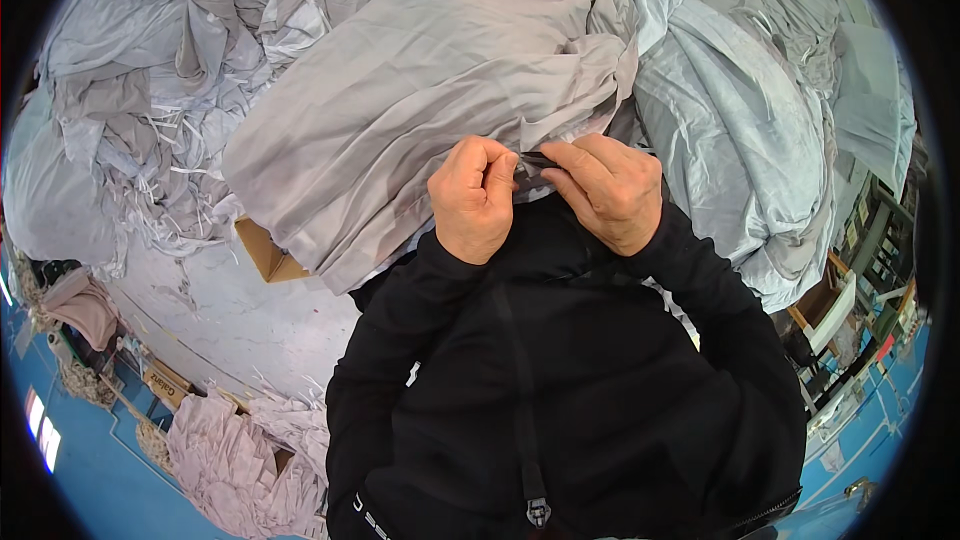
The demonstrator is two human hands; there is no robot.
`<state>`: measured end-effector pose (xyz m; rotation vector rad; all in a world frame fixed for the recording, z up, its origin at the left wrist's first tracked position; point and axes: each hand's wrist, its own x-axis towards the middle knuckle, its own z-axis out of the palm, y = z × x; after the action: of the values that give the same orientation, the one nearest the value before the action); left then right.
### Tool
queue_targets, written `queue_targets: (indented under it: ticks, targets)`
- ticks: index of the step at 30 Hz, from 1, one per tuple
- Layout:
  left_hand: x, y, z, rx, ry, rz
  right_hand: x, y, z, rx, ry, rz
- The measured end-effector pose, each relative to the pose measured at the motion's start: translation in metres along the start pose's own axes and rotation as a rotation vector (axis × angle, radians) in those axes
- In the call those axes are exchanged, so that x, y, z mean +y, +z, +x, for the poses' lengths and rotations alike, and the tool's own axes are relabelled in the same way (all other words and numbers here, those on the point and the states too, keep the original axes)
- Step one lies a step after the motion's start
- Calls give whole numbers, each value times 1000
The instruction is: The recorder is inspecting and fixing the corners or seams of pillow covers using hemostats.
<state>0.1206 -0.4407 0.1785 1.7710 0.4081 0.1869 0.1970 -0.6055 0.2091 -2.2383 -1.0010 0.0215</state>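
A large light-grey cloth (430,70) lies bunched in front of me, its near edge gathered close to my hands. My left hand (474,200) is closed with thumb and fingers pinched together at that edge; what they pinch is too small to make out. Close beside it, my right hand (608,192) is closed on a small thin black tool (534,154), whose tip points toward the left fingertips. Fingers cover most of the tool, so its kind does not show.
More grey fabric (190,20) with loose white strips is heaped at the far left. Shiny pale-blue-grey cloth (725,130) piles up at the right. A cardboard piece (268,252) sticks out under the cloth above a white marbled surface (230,315). Pinkish cloth (225,450) lies lower left.
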Motion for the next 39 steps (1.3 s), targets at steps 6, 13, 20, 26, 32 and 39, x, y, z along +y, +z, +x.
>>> queue_targets:
  ticks: [6,13,20,26,32,39]
  targets:
    - [4,-1,2,-8,15,11,2,2,0,10,-10,5]
    - [3,0,3,-28,11,34,3,2,2,28,-15,-14]
    - [4,-17,2,39,38,29,6,-6,3,34,39,53]
    - [-15,-185,-20,679,-114,182,66,-7,-22,267,582,367]
    - [-104,-371,-115,384,-758,1427,137,22,-60,114,877,652]
    - [2,-206,-28,475,20,704,77,7,-27,-43,770,866]
